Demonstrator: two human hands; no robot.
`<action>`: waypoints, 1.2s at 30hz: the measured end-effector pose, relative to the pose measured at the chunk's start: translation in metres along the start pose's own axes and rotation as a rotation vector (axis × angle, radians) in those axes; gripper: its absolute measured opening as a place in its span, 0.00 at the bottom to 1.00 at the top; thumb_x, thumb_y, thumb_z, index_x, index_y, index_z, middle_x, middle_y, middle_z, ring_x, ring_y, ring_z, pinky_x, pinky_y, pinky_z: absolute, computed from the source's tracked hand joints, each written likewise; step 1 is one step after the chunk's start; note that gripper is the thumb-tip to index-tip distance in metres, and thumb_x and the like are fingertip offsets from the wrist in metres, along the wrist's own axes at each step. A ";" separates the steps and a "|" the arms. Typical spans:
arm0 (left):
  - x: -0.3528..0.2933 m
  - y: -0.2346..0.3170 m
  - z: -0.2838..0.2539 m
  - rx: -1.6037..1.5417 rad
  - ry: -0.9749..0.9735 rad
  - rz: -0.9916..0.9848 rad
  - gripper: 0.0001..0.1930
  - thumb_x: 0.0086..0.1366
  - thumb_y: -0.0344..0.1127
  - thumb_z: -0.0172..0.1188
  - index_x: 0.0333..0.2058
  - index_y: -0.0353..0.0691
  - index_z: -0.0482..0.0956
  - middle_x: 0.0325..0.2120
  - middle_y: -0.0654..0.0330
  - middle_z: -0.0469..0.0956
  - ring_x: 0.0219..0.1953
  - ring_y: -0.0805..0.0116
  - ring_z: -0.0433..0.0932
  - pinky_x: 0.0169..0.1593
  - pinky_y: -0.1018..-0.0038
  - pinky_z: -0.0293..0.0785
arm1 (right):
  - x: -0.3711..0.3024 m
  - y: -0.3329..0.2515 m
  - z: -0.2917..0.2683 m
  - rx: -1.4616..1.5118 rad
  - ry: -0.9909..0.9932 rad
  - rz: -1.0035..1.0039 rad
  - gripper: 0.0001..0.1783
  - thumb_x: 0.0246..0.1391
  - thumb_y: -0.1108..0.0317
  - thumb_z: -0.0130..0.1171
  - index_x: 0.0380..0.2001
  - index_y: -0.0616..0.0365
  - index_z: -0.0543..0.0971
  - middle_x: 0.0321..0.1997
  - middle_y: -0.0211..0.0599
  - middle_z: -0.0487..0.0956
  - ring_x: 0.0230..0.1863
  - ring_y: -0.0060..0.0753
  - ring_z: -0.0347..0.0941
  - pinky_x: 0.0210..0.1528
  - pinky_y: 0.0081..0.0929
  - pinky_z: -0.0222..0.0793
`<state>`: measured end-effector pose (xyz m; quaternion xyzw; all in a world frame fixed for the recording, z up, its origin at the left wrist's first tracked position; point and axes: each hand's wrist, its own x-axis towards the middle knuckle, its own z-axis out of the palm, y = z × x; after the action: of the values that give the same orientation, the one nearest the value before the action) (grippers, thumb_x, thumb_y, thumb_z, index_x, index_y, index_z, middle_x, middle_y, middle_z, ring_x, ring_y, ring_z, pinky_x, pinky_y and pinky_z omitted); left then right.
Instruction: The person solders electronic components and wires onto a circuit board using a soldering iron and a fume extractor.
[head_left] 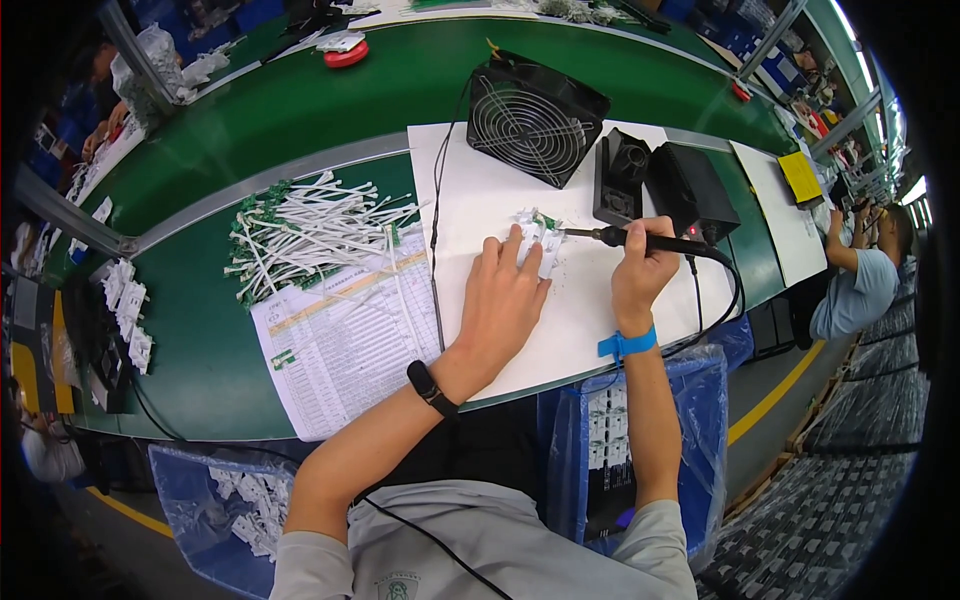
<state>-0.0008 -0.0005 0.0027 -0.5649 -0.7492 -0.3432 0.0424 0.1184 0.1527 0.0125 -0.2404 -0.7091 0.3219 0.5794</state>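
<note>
Soldering iron (613,237): slim, blk, cyl.

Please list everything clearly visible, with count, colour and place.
Soldering iron: 1, black, in right hand
Workpiece: 1, white-green, on mat
Mat: 1, white, on bench
Fan: 1, black, on mat
Holder: 1, black, beside fan
Box: 1, black, beside holder
Wires: many, white, left
Printed sheet: 1, white, left
Bins: 2+, blue, below bench
Bench: 1, green, centre
Co-workers: 2+, one blue-shirted, both sides
Left hand: 1, on workpiece
Right hand: 1, on iron
</note>
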 end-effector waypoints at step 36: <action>-0.002 -0.010 -0.021 -0.077 0.123 0.004 0.20 0.57 0.35 0.69 0.48 0.33 0.85 0.53 0.43 0.78 0.47 0.47 0.72 0.54 0.61 0.73 | 0.068 0.057 -0.002 -0.465 -0.102 0.231 0.18 0.57 0.65 0.67 0.44 0.67 0.76 0.35 0.46 0.83 0.36 0.42 0.80 0.45 0.36 0.73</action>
<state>-0.0158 -0.0150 0.0128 -0.5456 -0.7301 -0.4059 0.0674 0.1042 0.2401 0.0160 -0.4300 -0.7601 0.2259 0.4317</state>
